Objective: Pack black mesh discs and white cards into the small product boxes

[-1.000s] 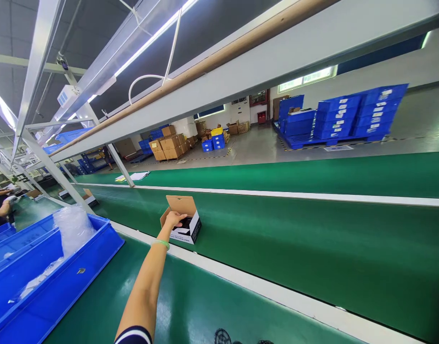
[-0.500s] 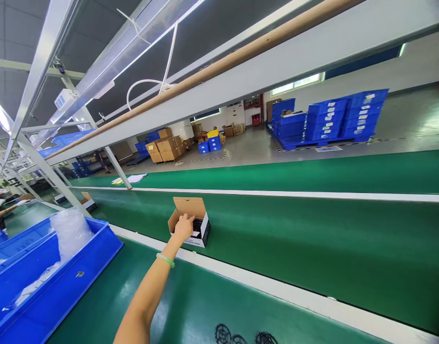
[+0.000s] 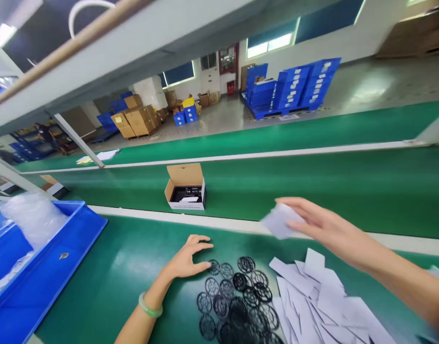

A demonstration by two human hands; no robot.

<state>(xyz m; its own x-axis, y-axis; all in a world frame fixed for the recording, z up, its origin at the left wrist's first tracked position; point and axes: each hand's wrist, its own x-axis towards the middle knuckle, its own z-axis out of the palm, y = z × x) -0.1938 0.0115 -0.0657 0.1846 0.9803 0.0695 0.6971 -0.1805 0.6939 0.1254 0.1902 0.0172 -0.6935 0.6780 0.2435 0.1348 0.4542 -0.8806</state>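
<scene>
My left hand [image 3: 191, 257], a green bangle on its wrist, reaches over the green work surface with fingers spread. Its fingertips are at the edge of a pile of black spoked plastic rings [image 3: 237, 306]; whether they touch one I cannot tell. In my right hand [image 3: 309, 220] a small white paper piece [image 3: 281, 221] is pinched, blurred by motion. Below that hand lies a heap of white paper pieces [image 3: 320, 301]. An open carton [image 3: 186, 206] with its lid up stands on the belt ahead, holding black items and a white piece.
A blue bin [image 3: 58, 277] with clear plastic bags [image 3: 33, 217] stands at left. The green conveyor belt [image 3: 262, 181] runs across beyond a white rail. Another open carton [image 3: 54, 186] sits further left. A white overhead beam [image 3: 162, 52] crosses above.
My left hand has left the carton and come back to the black rings. My right hand has come into view with a white paper piece. The view has shifted down and right.
</scene>
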